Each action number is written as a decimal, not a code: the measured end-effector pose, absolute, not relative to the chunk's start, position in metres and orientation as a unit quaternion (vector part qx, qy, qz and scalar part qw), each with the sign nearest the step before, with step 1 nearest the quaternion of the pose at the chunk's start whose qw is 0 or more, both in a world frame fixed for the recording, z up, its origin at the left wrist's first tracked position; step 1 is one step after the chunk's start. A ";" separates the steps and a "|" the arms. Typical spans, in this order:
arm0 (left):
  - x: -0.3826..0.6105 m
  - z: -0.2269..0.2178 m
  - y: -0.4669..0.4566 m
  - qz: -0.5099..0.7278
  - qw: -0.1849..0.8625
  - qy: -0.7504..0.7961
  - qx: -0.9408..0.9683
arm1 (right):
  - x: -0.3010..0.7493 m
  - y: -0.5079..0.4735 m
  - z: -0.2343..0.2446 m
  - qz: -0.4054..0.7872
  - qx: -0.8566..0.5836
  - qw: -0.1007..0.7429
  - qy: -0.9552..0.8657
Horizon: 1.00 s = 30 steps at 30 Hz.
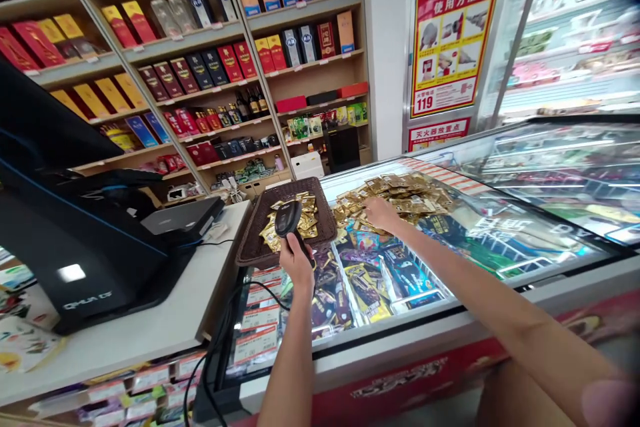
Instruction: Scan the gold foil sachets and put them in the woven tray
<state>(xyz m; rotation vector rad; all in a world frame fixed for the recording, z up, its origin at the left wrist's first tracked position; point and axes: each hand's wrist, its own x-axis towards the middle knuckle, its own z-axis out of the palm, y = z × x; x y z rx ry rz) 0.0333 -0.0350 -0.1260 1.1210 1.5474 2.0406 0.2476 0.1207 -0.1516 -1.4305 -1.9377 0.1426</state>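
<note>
My left hand (298,264) is wrapped round the handle of a black barcode scanner (289,217), whose head is over a brown woven basket (245,240). Small gold packets (309,205) lie inside the basket. To the right, my right hand (381,213) reaches into a heap of similar gold packets (423,195) spread on the freezer's glass top. Its fingers are curled down at the heap's near left edge. What they pinch, if anything, is hidden. A black cable (265,287) runs near the scanner and down the freezer's left side.
Under the glass of the chest freezer (400,340) are bagged ice creams (367,287). A counter (150,340) with a black checkout terminal (85,233) stands at left. Shelves (210,90) of boxed bottles line the back wall, beside a red poster (455,33).
</note>
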 end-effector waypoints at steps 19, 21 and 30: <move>0.043 -0.125 -0.035 0.696 0.232 0.519 0.439 | 0.280 0.097 -0.175 0.094 -0.549 0.419 -0.717; 0.045 -0.125 -0.036 0.683 0.268 0.510 0.448 | 0.281 0.098 -0.172 0.100 -0.540 0.446 -0.707; 0.055 -0.125 -0.043 0.575 0.375 0.498 0.530 | 0.282 0.091 -0.162 0.101 -0.509 0.493 -0.698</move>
